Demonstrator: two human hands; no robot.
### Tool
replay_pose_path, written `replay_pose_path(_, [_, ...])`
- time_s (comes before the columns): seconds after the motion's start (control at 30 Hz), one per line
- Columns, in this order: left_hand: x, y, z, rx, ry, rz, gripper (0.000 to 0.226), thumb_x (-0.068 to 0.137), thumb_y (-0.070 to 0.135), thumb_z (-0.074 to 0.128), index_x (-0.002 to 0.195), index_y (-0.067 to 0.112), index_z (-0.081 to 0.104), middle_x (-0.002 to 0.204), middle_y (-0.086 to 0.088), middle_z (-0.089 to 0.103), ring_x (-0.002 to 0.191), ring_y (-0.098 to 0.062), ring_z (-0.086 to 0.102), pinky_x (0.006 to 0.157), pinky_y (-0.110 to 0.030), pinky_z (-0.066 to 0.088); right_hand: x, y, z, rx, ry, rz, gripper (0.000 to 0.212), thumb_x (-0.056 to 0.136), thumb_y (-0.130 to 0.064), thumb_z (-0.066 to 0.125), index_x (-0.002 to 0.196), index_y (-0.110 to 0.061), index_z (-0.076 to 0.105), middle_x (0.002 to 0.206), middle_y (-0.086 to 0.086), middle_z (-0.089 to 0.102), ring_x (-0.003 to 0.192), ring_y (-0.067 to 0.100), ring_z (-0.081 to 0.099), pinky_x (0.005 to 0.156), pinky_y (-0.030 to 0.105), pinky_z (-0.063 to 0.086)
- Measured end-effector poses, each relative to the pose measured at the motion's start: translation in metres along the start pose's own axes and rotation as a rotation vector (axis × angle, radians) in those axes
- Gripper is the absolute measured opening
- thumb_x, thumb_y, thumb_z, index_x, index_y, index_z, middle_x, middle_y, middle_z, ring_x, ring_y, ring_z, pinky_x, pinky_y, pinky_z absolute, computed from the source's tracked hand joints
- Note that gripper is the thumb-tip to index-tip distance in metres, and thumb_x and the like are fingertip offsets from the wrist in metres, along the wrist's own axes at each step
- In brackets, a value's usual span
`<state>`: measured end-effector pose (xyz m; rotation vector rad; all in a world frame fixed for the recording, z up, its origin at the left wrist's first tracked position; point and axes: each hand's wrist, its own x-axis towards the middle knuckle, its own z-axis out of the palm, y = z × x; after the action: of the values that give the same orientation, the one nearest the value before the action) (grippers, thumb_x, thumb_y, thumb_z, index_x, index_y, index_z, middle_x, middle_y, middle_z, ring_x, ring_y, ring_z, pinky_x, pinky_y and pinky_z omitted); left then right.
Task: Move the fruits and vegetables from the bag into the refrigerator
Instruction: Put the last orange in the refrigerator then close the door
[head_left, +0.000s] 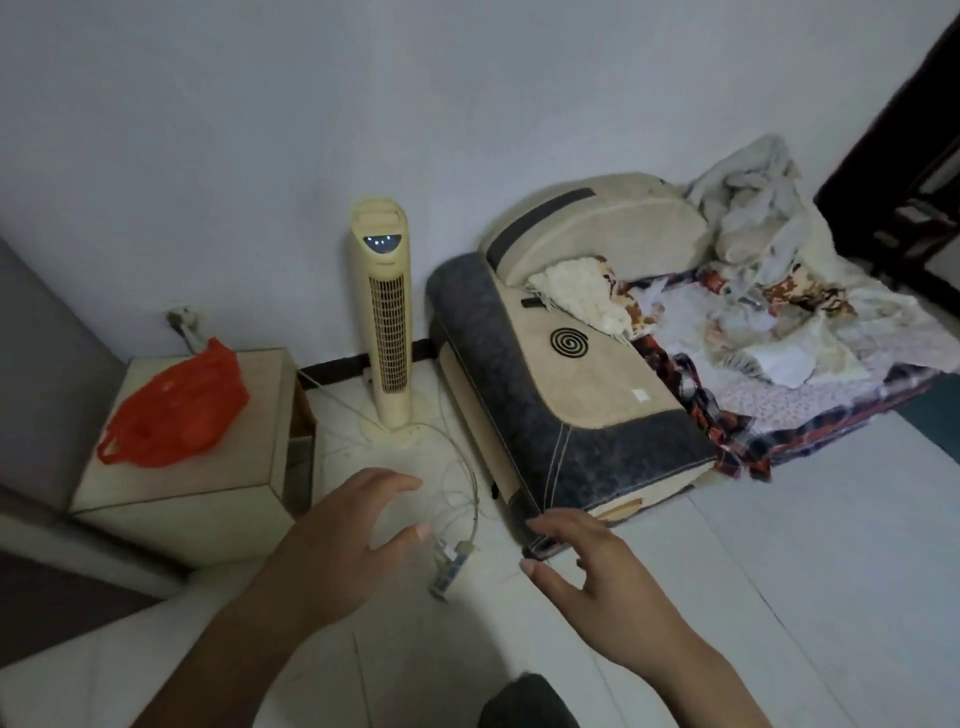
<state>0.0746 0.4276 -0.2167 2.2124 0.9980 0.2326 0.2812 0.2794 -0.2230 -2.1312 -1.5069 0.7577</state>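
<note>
Scene by the cream plastic tower fan (385, 312), which stands upright against the pale wall.

Far left of the fan: a grey flat panel (47, 374), too little of it in view to identify.

Left of the fan: a low beige wooden cabinet (228, 457). On its top lies the red translucent plastic bag (171, 405), handles slack, sagging toward the cabinet's left edge. Rounded shapes seem to show through the film, though the light is too dim to name them. Above the bag, a white wall socket (183, 316).

In front of the fan, nearer the camera: the left hand (337, 540), palm down, fingers loosely spread, holding nothing. It hovers over the white tiled floor (779, 519). Just beside its fingertips lies a tangle of thin white cables and a small plug block (449, 564).

Front right of the fan: the right hand (587, 566), fingers likewise spread and empty, near the corner of the sofa.

Right of the fan: a beige and grey fabric sofa (571, 374), heaped with crumpled patterned cloths (753, 301).
</note>
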Motion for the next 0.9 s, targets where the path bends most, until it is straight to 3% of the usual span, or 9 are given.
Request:
replay_pose_path(0.2, [0.051,-0.036,-0.018,0.045,0.092,-0.24,0.042,0.086,0.048,0.053,0.126,0.037,0.044,0.127,0.016,0.045,0.109,0.0,0.044,0.088,-0.018,0.037,0.131,0.002,-0.009,-0.025,-0.23,-0.179,0.035,0.088,-0.046,0.056,0.121,-0.035,0.05,0.124,-0.02,0.045,0.11,-0.004,0.046,0.091,0.012,0.037])
replay_pose_path(0.3, [0.068,-0.05,-0.03,0.092,0.148,-0.357,0.064,0.075,0.069,0.037,0.128,0.034,0.045,0.122,0.015,0.048,0.109,-0.003,0.047,0.092,-0.024,0.042,0.197,-0.009,-0.008,-0.109,-0.367,-0.308,0.04,0.088,-0.051,0.053,0.125,-0.038,0.047,0.128,-0.021,0.043,0.111,-0.005,0.042,0.095,0.013,0.034])
replay_pose_path(0.43, [0.09,-0.058,-0.041,0.09,0.29,-0.494,0.072,0.065,0.07,0.025,0.123,0.034,0.049,0.118,0.011,0.053,0.102,-0.005,0.051,0.087,-0.032,0.047,0.265,-0.034,-0.006,-0.172,-0.506,-0.468,0.041,0.087,-0.051,0.052,0.126,-0.039,0.046,0.131,-0.02,0.044,0.111,-0.003,0.043,0.097,0.017,0.035])
replay_pose_path(0.53, [0.097,-0.056,-0.039,0.035,0.352,-0.602,0.066,0.072,0.069,0.033,0.127,0.034,0.047,0.127,0.013,0.049,0.109,-0.004,0.049,0.091,-0.027,0.045,0.299,-0.053,0.002,-0.188,-0.596,-0.548,0.039,0.088,-0.047,0.054,0.125,-0.036,0.047,0.127,-0.02,0.045,0.112,-0.001,0.044,0.097,0.019,0.036])
replay_pose_path(0.63, [0.09,-0.066,-0.035,0.007,0.38,-0.734,0.049,0.086,0.055,0.049,0.131,0.036,0.042,0.136,0.015,0.042,0.118,-0.004,0.044,0.095,-0.024,0.042,0.327,-0.07,0.017,-0.185,-0.681,-0.631,0.039,0.088,-0.045,0.055,0.125,-0.035,0.047,0.128,-0.018,0.046,0.11,-0.001,0.045,0.093,0.018,0.038])
replay_pose_path(0.77, [0.08,-0.1,-0.039,-0.04,0.416,-0.853,0.049,0.085,0.055,0.048,0.13,0.035,0.043,0.135,0.015,0.043,0.117,-0.005,0.046,0.096,-0.027,0.043,0.362,-0.096,0.04,-0.212,-0.733,-0.689,0.039,0.089,-0.044,0.054,0.126,-0.036,0.045,0.128,-0.019,0.045,0.104,-0.004,0.045,0.083,0.012,0.036])
replay_pose_path(0.9, [0.097,-0.148,-0.05,-0.124,0.459,-0.846,0.04,0.088,0.047,0.052,0.126,0.036,0.046,0.13,0.018,0.046,0.114,-0.001,0.046,0.094,-0.022,0.04,0.4,-0.118,0.061,-0.246,-0.755,-0.681,0.04,0.088,-0.048,0.053,0.126,-0.037,0.046,0.126,-0.023,0.042,0.108,-0.005,0.044,0.091,0.014,0.037])
